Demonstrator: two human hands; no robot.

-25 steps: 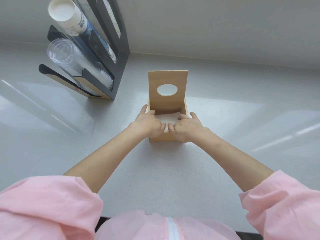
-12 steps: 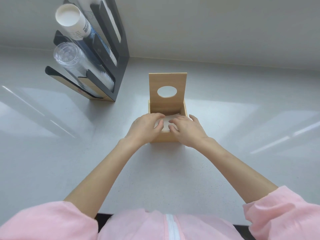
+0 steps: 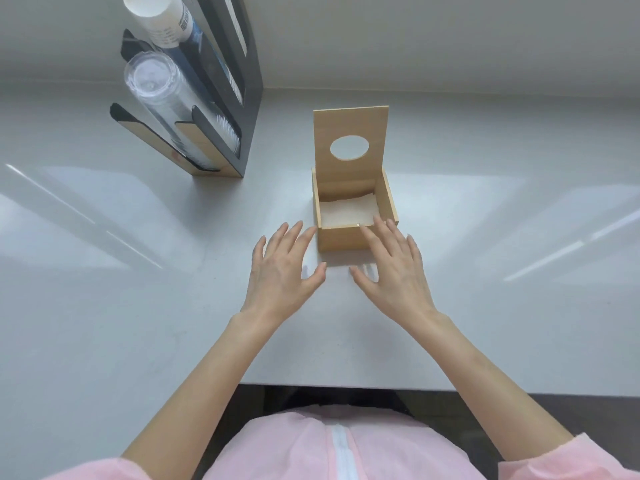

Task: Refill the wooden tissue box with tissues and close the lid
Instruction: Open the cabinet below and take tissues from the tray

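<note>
Your left hand [image 3: 282, 268] and right hand [image 3: 393, 268] hover spread flat, each grip apart and holding nothing, just before the wooden tissue box [image 3: 346, 239] on the counter [image 3: 104, 306]. Tissues [image 3: 348, 212] lie inside; the lid [image 3: 350, 133] stands upright at its back edge.

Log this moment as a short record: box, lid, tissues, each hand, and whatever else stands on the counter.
box: wooden box on the counter, top open
lid: lid upright at the far side, oval hole in it
tissues: white tissues lying inside the box
left hand: left hand open, fingers spread, near the box's left front corner, holding nothing
right hand: right hand open, fingertips by the front wall
other: cup rack far left
</note>
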